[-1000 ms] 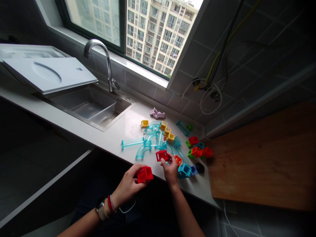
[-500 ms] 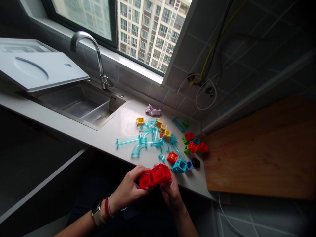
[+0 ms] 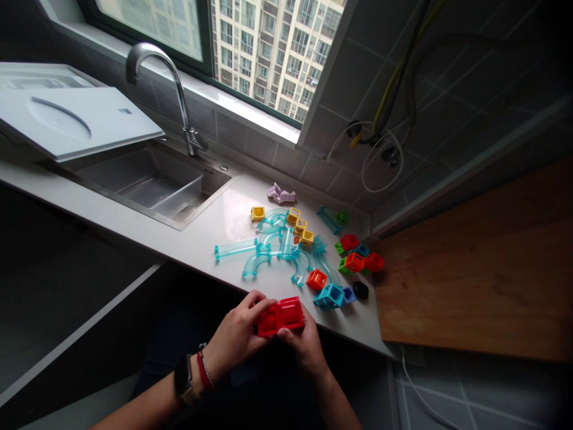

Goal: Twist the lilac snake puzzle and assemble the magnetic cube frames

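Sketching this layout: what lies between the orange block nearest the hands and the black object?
In the head view, a turquoise block and a blue block lie between them.

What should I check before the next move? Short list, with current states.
1. Left hand gripping the left red cube block: ok.
2. Right hand gripping the right red cube block: ok.
3. Red blocks side by side: ok.
4. Red blocks firmly joined: cannot tell, the hands cover part of them.
5. Orange cube block apart from both hands: ok.
6. Counter directly under the red blocks: cannot tell, they overlap its front edge in this view.
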Available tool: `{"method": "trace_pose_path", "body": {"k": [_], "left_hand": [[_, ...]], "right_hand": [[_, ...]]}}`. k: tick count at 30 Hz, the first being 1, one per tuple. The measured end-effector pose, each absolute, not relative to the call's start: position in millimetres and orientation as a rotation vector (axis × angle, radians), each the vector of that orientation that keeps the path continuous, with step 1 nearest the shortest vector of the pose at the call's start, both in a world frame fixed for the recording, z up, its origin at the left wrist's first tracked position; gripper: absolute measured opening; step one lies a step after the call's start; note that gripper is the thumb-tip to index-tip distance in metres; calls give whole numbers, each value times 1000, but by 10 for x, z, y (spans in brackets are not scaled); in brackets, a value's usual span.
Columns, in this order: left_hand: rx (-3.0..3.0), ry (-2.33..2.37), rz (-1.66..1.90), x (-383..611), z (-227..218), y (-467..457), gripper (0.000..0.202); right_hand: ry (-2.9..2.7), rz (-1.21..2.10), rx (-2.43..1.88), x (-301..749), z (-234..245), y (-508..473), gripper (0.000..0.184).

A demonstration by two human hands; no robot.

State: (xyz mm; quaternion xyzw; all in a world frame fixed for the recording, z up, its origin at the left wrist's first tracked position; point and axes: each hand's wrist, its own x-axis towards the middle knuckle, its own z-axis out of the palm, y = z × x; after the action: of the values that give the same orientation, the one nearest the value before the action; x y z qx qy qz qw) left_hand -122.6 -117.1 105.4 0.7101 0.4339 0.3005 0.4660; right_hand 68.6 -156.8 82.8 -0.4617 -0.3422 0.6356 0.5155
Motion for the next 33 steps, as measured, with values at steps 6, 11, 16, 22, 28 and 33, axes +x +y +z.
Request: {"method": "trace_pose_path", "body": {"k": [6, 11, 16, 22, 28, 33], "left_hand": [[1786, 1097, 718, -1225, 965, -1171, 55], [1796, 1106, 697, -1224, 957, -1185, 53], [1759, 1125, 688, -1208, 934, -1196, 51], [1754, 1105, 683, -1213, 900, -1233, 50], [1747, 1104, 659, -1206, 943, -1246, 47], [1784, 960, 654, -1216, 1027, -1239, 48]], "right_hand": [[-815, 1507, -1134, 588, 889, -1567, 54], [-801, 1514, -1139, 592, 945, -1590, 55], [-769, 1501, -1164, 567, 956, -1621, 51], [-757, 1476, -1188, 546, 907, -1689, 49], [-775, 1460, -1215, 557, 907, -1731, 50], [-860, 1458, -1220, 584, 975, -1773, 50]]}}
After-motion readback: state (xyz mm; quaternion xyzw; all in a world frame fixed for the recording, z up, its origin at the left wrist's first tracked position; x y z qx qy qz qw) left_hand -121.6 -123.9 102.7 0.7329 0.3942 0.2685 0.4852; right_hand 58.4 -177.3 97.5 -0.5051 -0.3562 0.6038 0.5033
